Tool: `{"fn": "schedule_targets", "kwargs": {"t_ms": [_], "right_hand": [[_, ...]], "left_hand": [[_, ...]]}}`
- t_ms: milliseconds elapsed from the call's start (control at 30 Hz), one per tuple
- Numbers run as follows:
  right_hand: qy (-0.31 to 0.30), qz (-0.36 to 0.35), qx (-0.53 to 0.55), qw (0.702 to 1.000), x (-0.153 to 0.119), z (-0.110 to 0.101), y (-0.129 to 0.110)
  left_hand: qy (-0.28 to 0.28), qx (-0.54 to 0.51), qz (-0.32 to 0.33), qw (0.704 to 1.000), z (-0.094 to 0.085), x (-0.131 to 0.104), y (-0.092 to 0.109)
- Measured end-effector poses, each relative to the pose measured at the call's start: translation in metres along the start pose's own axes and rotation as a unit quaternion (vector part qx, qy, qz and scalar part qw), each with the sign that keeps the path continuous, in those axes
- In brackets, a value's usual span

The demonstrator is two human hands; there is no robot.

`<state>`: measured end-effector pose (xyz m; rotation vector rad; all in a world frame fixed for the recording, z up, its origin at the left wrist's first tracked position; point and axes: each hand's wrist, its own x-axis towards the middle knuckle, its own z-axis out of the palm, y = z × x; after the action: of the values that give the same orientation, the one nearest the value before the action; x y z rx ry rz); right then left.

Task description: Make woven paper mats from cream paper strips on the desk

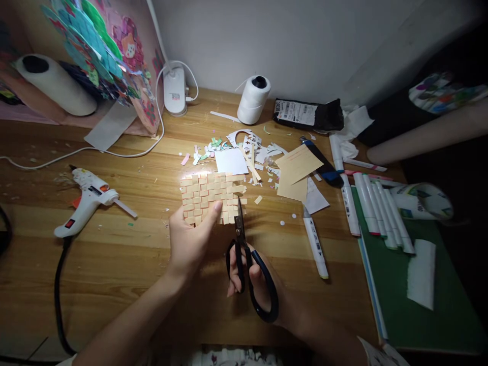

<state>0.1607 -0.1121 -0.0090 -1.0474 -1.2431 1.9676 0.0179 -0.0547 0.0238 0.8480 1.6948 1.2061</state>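
A woven mat of tan paper strips (202,195) is held up over the table in my left hand (192,239), thumb on top of it. Strip ends stick out unevenly along its right edge. My right hand (259,277) grips a pair of black-handled scissors (239,234), fingers through the loops. The blades point away from me and lie at the mat's right edge, among the strip ends. A small tan paper scrap (258,200) rests just right of the mat.
Paper scraps (247,142) and a thread cone (254,99) lie beyond the mat. To the left is a hot glue gun (86,198) with its cord. Tan paper pieces (297,170), a box cutter (324,162) and several markers (368,203) are on the right.
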Motion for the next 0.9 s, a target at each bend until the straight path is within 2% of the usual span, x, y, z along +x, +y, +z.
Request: {"fn": "schedule_targets", "kwargs": {"t_ms": [233, 533, 700, 900], "right_hand": [[0.048, -0.014, 0.016, 0.999, 0.000, 0.007, 0.016], [0.047, -0.018, -0.001, 0.999, -0.001, 0.010, 0.007], [0.016, -0.032, 0.014, 0.999, 0.000, 0.013, 0.010], [0.035, -0.028, 0.051, 0.998, 0.000, 0.009, 0.016]], "left_hand": [[-0.021, -0.031, -0.042, 0.998, 0.000, 0.000, 0.000], [-0.034, -0.049, -0.055, 0.997, -0.001, 0.000, -0.004], [-0.036, -0.053, -0.049, 0.997, -0.001, 0.000, -0.004], [-0.094, -0.064, -0.040, 0.993, -0.002, -0.002, -0.001]]}}
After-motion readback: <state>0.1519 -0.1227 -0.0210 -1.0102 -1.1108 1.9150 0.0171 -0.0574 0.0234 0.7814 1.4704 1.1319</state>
